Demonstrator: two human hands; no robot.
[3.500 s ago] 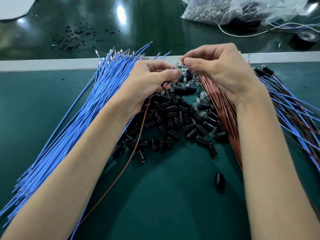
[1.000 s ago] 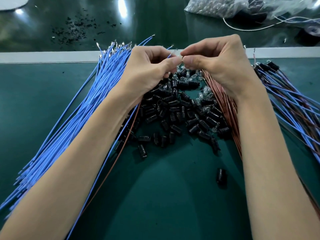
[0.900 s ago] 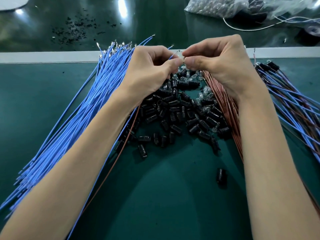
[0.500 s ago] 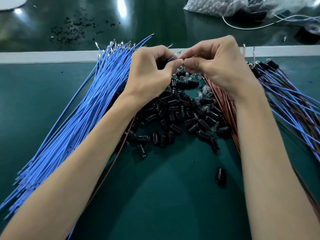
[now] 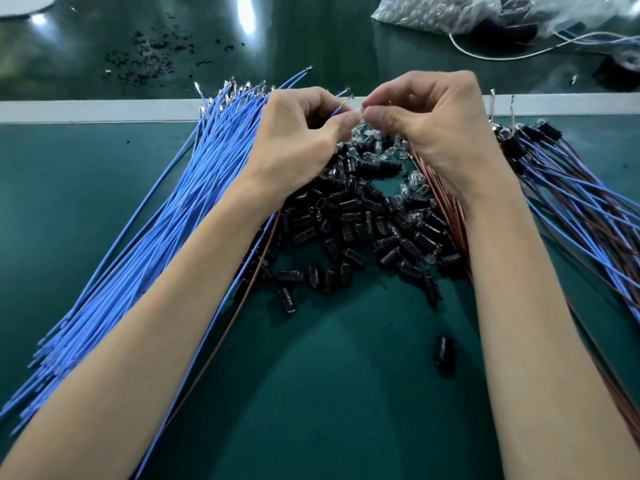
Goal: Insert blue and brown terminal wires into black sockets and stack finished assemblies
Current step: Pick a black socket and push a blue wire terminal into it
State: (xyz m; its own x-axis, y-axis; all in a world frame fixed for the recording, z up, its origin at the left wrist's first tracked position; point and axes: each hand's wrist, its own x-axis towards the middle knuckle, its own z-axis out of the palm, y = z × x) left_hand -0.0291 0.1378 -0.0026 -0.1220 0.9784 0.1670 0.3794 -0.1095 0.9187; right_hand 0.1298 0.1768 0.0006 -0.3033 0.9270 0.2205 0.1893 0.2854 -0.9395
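No readable text, labels, brands, numbers or signs anywhere in view.

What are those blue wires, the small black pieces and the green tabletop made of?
The blue wires look sheathed in matte plastic; their shiny tips are probably metal. The black sockets seem moulded plastic, slightly glossy where light catches them. The green tabletop looks like a smooth rubbery or vinyl mat with a soft sheen; which one I cannot tell.
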